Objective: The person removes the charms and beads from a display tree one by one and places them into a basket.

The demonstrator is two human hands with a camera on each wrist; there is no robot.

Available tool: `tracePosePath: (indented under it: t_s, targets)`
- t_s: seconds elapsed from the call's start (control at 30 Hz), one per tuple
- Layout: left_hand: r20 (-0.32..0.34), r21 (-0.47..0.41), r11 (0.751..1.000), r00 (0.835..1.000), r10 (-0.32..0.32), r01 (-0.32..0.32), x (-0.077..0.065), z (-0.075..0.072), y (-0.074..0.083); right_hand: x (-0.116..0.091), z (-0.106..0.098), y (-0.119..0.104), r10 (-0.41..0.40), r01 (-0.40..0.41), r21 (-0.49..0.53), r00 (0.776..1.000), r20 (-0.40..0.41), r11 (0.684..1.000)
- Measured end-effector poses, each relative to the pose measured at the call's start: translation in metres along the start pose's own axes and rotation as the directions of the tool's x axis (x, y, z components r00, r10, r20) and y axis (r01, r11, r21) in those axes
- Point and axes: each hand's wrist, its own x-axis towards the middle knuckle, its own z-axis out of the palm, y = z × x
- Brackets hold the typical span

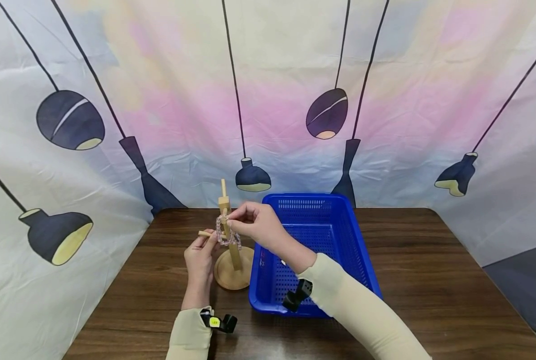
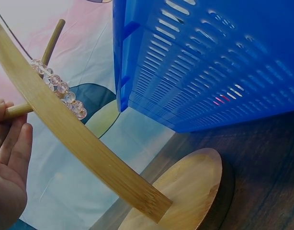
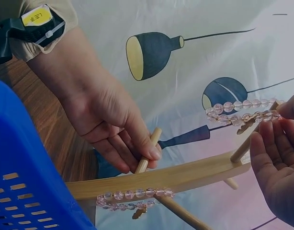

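Right fingers (image 3: 263,158) pinch, higher than the left fingers (image 3: 114,152), also pinching.

Bracelets (image 3: 227,106) pinkish, perhaps partly clear; stand (image 1: 234,256) pale tan; basket (image 1: 361,245) solid blue; table (image 1: 430,280) brown, wood-grained.

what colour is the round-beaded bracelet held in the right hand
The round-beaded bracelet is translucent pale pink; the right wrist view shows it best.

This looks like a makeshift studio booth, with lamp-printed cloth (image 1: 182,75) hung around a wood-grain table (image 1: 421,265)
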Motion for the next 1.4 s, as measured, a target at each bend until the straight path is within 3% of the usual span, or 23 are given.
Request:
tracePosePath:
  t_s: [0.47, 0.8, 1.1, 1.4]
  targets:
    - [0.027, -0.025, 0.999, 0.999, 0.023, -0.023, 0.002, -0.002, -0.003, -0.004, -0.002, -0.007, -0.021, 0.021, -0.019, 0.999, 0.031, 1.0]
    - [0.026, 0.002, 1.0, 0.999, 0.02, -0.02, 0.002, 0.0, -0.002, -0.009, -0.019, -0.01, -0.022, 0.033, -0.098, 0.994, 0.11, 0.995]
    - [0.018, 0.054, 0.999, 1.0, -0.005, 0.004, 0.002, 0.0, -0.001, -0.011, -0.045, 0.003, 0.07, -0.023, -0.259, 0.983, 0.172, 0.966]
    - [0.018, 0.043, 0.999, 1.0, -0.005, 0.004, 0.002, 0.0, 0.0, -0.012, -0.066, 0.029, 0.183, -0.091, -0.325, 0.947, 0.263, 0.941]
